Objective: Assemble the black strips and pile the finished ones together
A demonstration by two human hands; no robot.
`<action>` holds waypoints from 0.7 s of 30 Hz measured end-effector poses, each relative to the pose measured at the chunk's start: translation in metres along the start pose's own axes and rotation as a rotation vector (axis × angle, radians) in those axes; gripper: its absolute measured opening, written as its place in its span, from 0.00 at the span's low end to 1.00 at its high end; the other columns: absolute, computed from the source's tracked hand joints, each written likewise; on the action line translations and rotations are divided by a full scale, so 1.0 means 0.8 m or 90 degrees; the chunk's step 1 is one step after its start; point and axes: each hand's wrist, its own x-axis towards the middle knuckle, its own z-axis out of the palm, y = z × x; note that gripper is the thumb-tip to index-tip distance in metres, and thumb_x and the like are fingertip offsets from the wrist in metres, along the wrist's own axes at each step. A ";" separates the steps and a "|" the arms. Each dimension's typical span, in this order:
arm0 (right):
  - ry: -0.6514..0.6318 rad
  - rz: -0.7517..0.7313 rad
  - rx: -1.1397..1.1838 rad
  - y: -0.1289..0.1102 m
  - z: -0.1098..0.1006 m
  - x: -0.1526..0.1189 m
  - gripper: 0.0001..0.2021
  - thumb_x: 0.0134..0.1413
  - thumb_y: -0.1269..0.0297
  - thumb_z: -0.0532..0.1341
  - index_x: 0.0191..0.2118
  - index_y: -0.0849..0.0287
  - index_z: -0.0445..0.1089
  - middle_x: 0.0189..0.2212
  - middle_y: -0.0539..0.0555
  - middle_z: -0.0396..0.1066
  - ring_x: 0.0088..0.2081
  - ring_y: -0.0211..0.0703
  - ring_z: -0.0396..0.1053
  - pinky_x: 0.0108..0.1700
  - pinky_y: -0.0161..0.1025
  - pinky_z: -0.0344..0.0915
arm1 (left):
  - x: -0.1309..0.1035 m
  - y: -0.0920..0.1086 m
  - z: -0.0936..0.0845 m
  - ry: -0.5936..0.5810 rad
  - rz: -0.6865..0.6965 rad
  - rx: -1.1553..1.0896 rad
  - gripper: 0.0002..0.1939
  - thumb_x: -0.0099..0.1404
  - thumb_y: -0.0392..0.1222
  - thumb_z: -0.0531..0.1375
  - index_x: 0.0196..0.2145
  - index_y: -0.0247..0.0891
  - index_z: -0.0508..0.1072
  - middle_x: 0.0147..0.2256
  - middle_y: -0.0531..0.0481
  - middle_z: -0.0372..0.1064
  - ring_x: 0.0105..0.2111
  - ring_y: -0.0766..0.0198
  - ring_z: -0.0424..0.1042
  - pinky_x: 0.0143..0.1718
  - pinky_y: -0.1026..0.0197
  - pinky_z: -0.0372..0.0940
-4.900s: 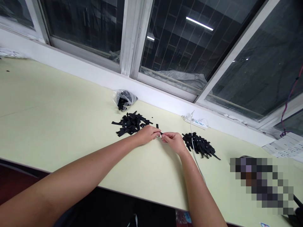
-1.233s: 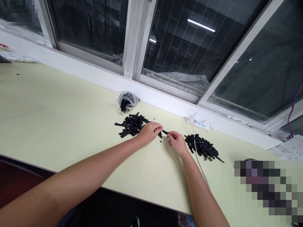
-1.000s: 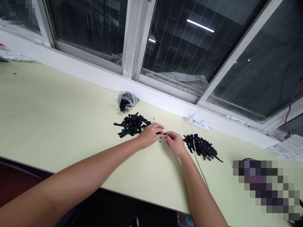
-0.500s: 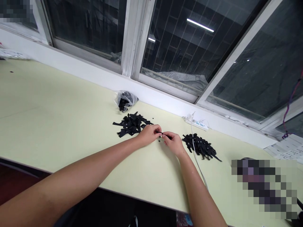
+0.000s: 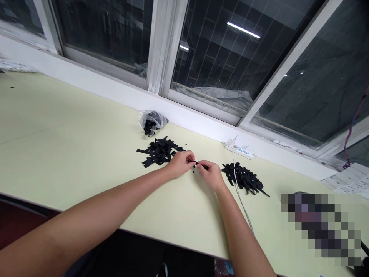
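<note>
1. Here we have a pale yellow-green counter (image 5: 72, 127), running along a low white wall (image 5: 115, 96), with big sliding windows (image 5: 216, 50) above; it's dark behind the glass, and a bright light strip (image 5: 243, 30) shows in one pane.
2. Up against that wall, a clear plastic bag (image 5: 157, 118) with black pieces inside, and just in front of it a loose left pile (image 5: 158, 151) of short black strips.
3. Over on the right, there's the right pile (image 5: 243, 179), more black strips, with a white cable (image 5: 239, 192) running across it and a white power strip (image 5: 242, 151) behind, by the wall.
4. Farther right on the counter, something dark sits under a pixelated patch; can't tell what.
5. Now the hands, working between the piles! The left hand (image 5: 181, 164) has its fingers curled, thumb and fingertips pinching one end of a thin black strip (image 5: 196, 162).
6. The right hand (image 5: 211, 175) meets it, nearly touching, pinching the same strip, the far part tucked beneath its fingers.
7. Just below the fingertips, a tiny dark disc (image 5: 193, 172) lies on the counter.
</note>
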 end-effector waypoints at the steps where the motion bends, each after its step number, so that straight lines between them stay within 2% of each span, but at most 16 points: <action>1: 0.002 -0.004 -0.003 0.000 0.000 0.000 0.16 0.52 0.53 0.60 0.37 0.59 0.78 0.27 0.53 0.75 0.28 0.41 0.66 0.32 0.37 0.62 | 0.000 0.000 0.000 0.001 -0.001 0.003 0.03 0.56 0.36 0.62 0.30 0.36 0.72 0.28 0.52 0.72 0.30 0.65 0.71 0.34 0.62 0.65; 7: 0.021 -0.003 -0.025 -0.006 0.000 -0.002 0.15 0.52 0.51 0.61 0.34 0.58 0.77 0.26 0.51 0.74 0.25 0.38 0.63 0.29 0.36 0.59 | -0.001 0.002 0.001 0.001 -0.004 0.001 0.02 0.57 0.35 0.61 0.30 0.36 0.72 0.28 0.52 0.73 0.29 0.65 0.71 0.33 0.62 0.65; 14: 0.022 -0.012 -0.014 -0.008 -0.001 -0.002 0.13 0.52 0.53 0.62 0.34 0.57 0.77 0.31 0.52 0.76 0.32 0.42 0.69 0.36 0.37 0.63 | -0.003 0.001 0.003 -0.026 0.007 -0.020 0.02 0.57 0.35 0.60 0.31 0.36 0.73 0.30 0.51 0.73 0.30 0.64 0.71 0.34 0.62 0.66; 18: 0.016 -0.015 -0.017 -0.003 -0.001 -0.001 0.14 0.54 0.53 0.59 0.34 0.58 0.76 0.28 0.52 0.75 0.30 0.42 0.69 0.34 0.37 0.62 | -0.003 0.000 0.008 -0.026 -0.008 -0.076 0.03 0.58 0.36 0.61 0.31 0.36 0.72 0.30 0.50 0.74 0.31 0.64 0.72 0.34 0.63 0.67; 21: 0.043 -0.027 -0.069 -0.004 -0.005 -0.001 0.14 0.56 0.53 0.57 0.33 0.58 0.74 0.27 0.52 0.74 0.29 0.43 0.68 0.34 0.37 0.61 | -0.002 0.000 0.009 -0.026 -0.017 -0.105 0.04 0.59 0.37 0.60 0.33 0.36 0.72 0.32 0.49 0.74 0.32 0.64 0.73 0.35 0.62 0.68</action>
